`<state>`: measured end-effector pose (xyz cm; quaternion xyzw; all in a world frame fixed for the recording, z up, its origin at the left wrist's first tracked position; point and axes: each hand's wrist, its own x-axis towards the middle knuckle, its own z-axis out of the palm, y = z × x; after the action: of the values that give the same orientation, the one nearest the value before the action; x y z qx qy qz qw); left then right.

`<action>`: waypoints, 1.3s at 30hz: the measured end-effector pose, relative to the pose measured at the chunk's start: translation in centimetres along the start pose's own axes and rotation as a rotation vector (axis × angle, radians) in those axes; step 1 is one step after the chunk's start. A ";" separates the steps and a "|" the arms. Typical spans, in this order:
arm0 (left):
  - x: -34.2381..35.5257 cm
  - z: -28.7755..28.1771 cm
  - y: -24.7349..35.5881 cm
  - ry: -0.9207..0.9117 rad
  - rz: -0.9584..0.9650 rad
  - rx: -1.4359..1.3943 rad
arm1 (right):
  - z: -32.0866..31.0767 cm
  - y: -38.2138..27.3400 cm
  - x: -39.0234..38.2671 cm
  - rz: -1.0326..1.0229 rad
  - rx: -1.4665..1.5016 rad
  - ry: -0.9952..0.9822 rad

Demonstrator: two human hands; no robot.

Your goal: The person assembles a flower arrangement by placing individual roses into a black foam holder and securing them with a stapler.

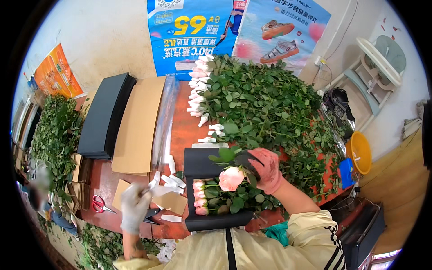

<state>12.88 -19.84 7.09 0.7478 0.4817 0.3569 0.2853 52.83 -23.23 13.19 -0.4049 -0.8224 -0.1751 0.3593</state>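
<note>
My right hand [266, 170], in a pink-stained glove, is closed round the stem of a pale pink rose [231, 179] just below its bloom. That rose is above a black sheet [200, 162] laid out in front of me. On the sheet a column of several pink roses [200, 201] lies with heads to the left and leaves [238, 200] to the right. My left hand [135, 204], in a white glove, is blurred, its fingers pinched together near loose white bloom sleeves [171, 181]; what they grip is too smeared to name.
A big heap of leafy rose stems [265, 99] with white-sleeved heads covers the table's far right. Black sheets [103, 117] and brown cardboard [137, 126] are stacked at left. Red-handled scissors [101, 204] lie near the left edge. A yellow basin [358, 153] stands at right.
</note>
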 end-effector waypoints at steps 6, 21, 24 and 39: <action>5.4 5.7 10.4 -0.150 0.380 -0.076 | 1.1 -1.3 -3.6 0.089 0.012 0.011; 7.5 10.2 18.0 -0.056 0.627 -0.318 | 2.4 -3.3 -2.3 0.176 0.043 0.174; 7.5 10.4 17.1 0.020 0.710 -0.321 | 2.7 -3.8 -2.3 0.213 0.019 0.127; 7.1 10.5 17.6 -0.080 0.596 -0.228 | 2.6 -4.1 -3.3 0.338 -0.027 0.268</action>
<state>32.45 -20.75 16.34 0.8327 0.1866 0.4467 0.2689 49.81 -26.04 9.03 -0.5147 -0.6855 -0.1755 0.4842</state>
